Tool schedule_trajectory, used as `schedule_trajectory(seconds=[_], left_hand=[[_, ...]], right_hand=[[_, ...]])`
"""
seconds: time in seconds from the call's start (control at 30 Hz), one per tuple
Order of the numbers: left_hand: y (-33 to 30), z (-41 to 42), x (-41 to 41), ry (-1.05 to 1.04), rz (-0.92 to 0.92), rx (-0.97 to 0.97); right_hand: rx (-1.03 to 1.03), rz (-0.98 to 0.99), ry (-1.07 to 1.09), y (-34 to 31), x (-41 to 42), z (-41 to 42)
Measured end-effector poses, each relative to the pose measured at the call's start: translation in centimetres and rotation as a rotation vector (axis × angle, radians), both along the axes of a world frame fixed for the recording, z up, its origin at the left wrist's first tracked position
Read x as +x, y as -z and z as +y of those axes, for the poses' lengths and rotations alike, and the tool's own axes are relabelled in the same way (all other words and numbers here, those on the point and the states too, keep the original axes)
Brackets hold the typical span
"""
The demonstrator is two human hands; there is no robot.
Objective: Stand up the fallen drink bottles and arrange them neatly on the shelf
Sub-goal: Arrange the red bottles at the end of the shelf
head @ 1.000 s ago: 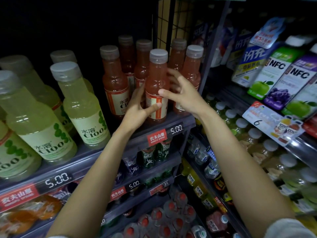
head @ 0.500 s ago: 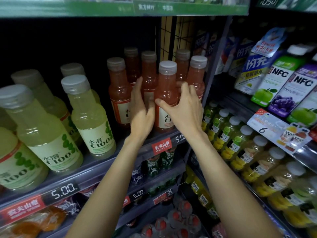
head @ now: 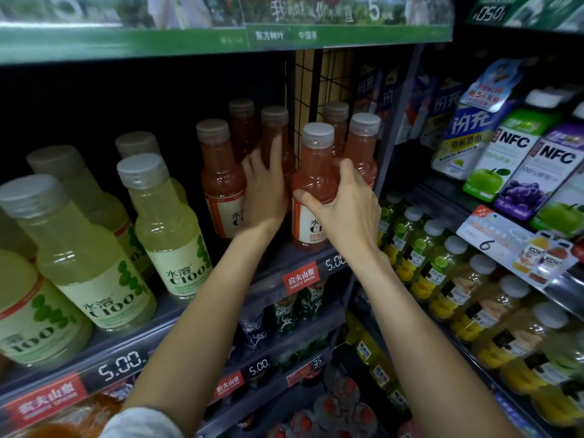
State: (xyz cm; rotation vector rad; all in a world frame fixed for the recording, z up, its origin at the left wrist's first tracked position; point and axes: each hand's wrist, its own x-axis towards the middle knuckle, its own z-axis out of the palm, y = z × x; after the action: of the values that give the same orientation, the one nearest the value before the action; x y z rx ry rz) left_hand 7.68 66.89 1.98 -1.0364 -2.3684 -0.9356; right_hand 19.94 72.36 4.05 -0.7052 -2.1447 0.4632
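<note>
We note the pink drink bottle (head: 313, 181) is clear, glossy plastic with a matt grey ribbed cap and a smooth paper-like label. The yellow-green bottles (head: 164, 222) show the same glossy plastic and matt caps. The shelf (head: 271, 263) front edge looks dark, smooth metal or plastic; we cannot tell which. The juice cartons (head: 493, 153) look like glossy printed card. The wire grid (head: 319, 80) appears thin black metal.

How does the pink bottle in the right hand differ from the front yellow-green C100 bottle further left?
The pink bottle holds pink-orange drink; the yellow-green bottle holds pale yellow-green.
The pink bottle's label has orange edging; the yellow-green one has green dots.
The right hand grips the pink bottle; nothing touches the yellow-green one.
Shared: same bottle shape, grey caps, upright, same shelf.
</note>
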Motion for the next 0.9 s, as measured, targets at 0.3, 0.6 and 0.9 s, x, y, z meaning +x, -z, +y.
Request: schedule_trajectory(seconds=[0.3,0.6,0.9], left_hand=[[-0.3,-0.9,0.4,0.172,-0.103,0.275],[-0.5,-0.1,-0.7,0.232,-0.137,0.312],[-0.2,-0.8,-0.2,0.257,-0.203,0.338]], right_hand=[[-0.055,-0.008,-0.034,-0.1,-0.1,0.5],[-0.078,0.005,-0.070,0.1,0.1,0.8],[-0.103,0.020,-0.163,1.0,0.5,0.9]])
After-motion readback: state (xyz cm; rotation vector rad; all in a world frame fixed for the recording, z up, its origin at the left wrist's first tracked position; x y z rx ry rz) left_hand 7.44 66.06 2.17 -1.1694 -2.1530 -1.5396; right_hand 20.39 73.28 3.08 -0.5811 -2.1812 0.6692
